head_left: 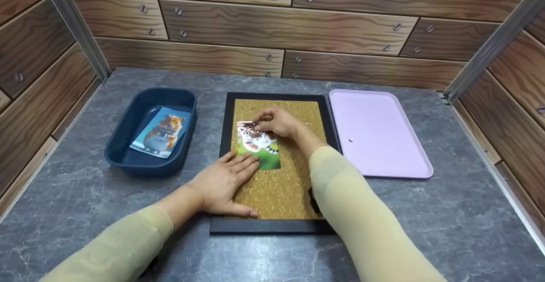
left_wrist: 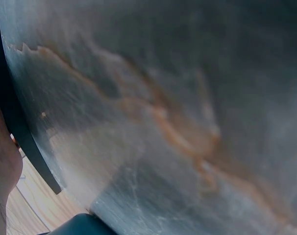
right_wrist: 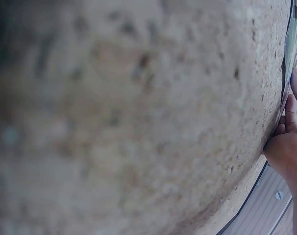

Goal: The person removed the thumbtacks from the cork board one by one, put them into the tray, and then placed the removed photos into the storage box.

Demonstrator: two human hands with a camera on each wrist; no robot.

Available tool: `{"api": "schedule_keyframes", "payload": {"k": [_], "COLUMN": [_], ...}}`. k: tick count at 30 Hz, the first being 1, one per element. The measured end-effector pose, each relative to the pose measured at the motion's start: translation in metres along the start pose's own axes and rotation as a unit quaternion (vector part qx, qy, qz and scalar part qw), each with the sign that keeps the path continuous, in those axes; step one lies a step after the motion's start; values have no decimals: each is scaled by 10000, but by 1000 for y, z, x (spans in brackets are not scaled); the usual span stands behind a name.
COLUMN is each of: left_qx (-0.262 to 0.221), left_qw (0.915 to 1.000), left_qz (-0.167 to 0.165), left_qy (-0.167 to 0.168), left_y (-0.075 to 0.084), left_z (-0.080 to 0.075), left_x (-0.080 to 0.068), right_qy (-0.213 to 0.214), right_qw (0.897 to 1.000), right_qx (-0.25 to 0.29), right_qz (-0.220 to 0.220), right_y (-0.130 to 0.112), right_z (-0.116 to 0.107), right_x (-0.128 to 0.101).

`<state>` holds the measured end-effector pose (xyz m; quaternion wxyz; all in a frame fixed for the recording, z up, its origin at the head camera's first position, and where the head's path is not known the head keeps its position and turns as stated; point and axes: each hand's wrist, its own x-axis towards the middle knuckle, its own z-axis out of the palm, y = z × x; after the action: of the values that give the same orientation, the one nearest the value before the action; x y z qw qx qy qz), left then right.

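Touching corkboard picture point(head_left: 262, 146), hamster picture point(head_left: 162, 133) inside bin point(head_left: 147, 170)

The worktop point(head_left: 68, 192) has a grey, marbled surface with pale veining; the left wrist view shows rusty brown streaks in it too. Three things lie directly on it, side by side: a dark blue bin point(head_left: 144, 169) at the left, a black-framed cork board point(head_left: 276, 197) in the middle, and a lilac tray point(head_left: 383, 137) just beside the board's right edge. The bin stands apart from the board.
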<state>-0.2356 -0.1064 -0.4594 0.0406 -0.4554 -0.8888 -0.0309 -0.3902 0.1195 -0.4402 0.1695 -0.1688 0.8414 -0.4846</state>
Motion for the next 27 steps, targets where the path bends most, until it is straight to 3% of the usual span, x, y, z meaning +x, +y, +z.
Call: {"api": "schedule_keyframes", "payload": {"k": [8, 27], "left_qx": [52, 38], "left_qw": [10000, 10000], "left_qz": [0, 26], "left_qy": [-38, 81], "left_y": [1, 0], "left_z": [0, 2], "left_x": [1, 0], "right_qy": [-85, -115], "right_qw": [9996, 9999], "right_qx": [233, 11], "right_qz": [105, 71], "right_y": [0, -3], "right_z": [0, 1], "right_x": [0, 1]}}
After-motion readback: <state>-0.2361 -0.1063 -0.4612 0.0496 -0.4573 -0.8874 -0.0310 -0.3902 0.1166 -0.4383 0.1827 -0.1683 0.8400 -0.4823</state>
